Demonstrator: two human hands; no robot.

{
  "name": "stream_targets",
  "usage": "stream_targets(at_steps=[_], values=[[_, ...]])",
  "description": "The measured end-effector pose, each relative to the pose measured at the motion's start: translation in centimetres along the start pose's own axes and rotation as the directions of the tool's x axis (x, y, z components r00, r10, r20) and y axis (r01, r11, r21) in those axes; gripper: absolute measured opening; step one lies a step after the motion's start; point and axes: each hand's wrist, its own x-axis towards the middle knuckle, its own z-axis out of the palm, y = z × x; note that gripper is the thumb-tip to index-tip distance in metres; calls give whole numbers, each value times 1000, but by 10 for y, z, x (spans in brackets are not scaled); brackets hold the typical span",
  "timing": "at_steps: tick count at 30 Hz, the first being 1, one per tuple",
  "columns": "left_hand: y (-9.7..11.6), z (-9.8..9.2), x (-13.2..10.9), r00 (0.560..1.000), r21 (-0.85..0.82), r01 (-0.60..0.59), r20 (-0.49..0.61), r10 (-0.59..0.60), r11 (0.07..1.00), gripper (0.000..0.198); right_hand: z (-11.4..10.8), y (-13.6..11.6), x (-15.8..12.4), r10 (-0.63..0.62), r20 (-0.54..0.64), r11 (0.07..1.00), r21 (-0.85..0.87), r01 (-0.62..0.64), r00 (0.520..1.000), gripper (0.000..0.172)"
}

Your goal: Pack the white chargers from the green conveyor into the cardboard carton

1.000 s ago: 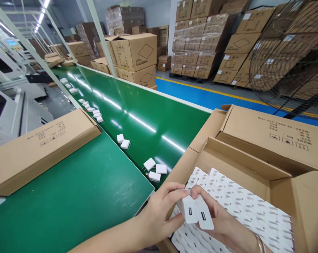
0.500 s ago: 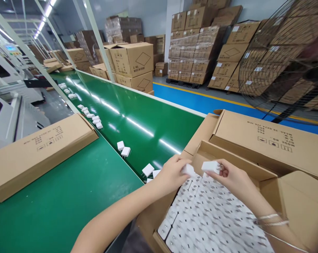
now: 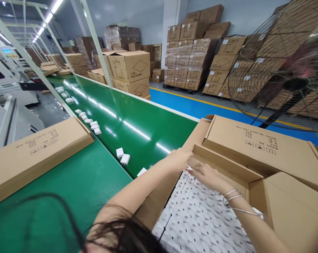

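Note:
At the far left corner of an open cardboard box (image 3: 226, 167), my left hand (image 3: 180, 160) reaches down with bent fingers; what they grip, if anything, is hidden. My right hand (image 3: 206, 174) is close against it, its fingers stretched leftward over the end of the packed rows and no charger visible in them. White plug chargers (image 3: 201, 207) fill much of the box in tight rows, metal prongs upward. Another white charger (image 3: 258, 212) shows beside my right wrist, near the box's right wall.
Loose white chargers (image 3: 125, 159) lie along the near edge of the green conveyor belt (image 3: 137, 140). A closed carton (image 3: 43, 151) rests on the green table at left. Behind the open box lies another carton (image 3: 264, 140); a large fan (image 3: 285, 73) stands beyond.
Both hands have come together at the box's far left corner. The charger seen in my right hand is no longer visible there; the left one's is hidden. The camera view has shifted slightly.

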Motion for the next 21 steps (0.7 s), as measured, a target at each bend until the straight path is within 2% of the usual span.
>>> stream_targets(at_steps=[3, 5, 7, 10, 12, 15, 18, 19, 21], values=[[-20, 2, -44, 987, 55, 152, 50, -154, 987, 29, -9, -9, 0, -9, -36, 998, -59, 7, 999, 45], [-29, 15, -73, 957, 97, 250, 124, -261, 963, 23, -13, -26, 3, -48, -61, 994, -97, 42, 997, 41], [-31, 32, -93, 922, 122, 320, 187, -338, 940, 20, -10, -53, 9, -154, -35, 981, -127, 149, 987, 32], [-24, 55, -104, 888, 118, 393, 210, -410, 912, 13, 9, -101, 19, -308, 82, 933, -172, 317, 948, 18], [-19, 61, -105, 878, 93, 434, 179, -444, 896, 16, 26, -127, 26, -341, 158, 905, -213, 369, 927, 11], [-21, 54, -116, 884, 25, 455, 103, -455, 890, 24, 44, -146, 36, -362, 233, 868, -268, 417, 903, 11], [-37, 36, -143, 896, -77, 444, 11, -445, 893, 16, 45, -146, 43, -401, 263, 831, -298, 470, 877, 15], [-45, 30, -153, 885, -144, 455, -38, -465, 879, 11, 42, -145, 44, -419, 265, 818, -304, 488, 868, 15], [-64, 20, -167, 823, -298, 498, -134, -552, 815, 7, 38, -145, 47, -468, 258, 790, -308, 531, 845, 14]])
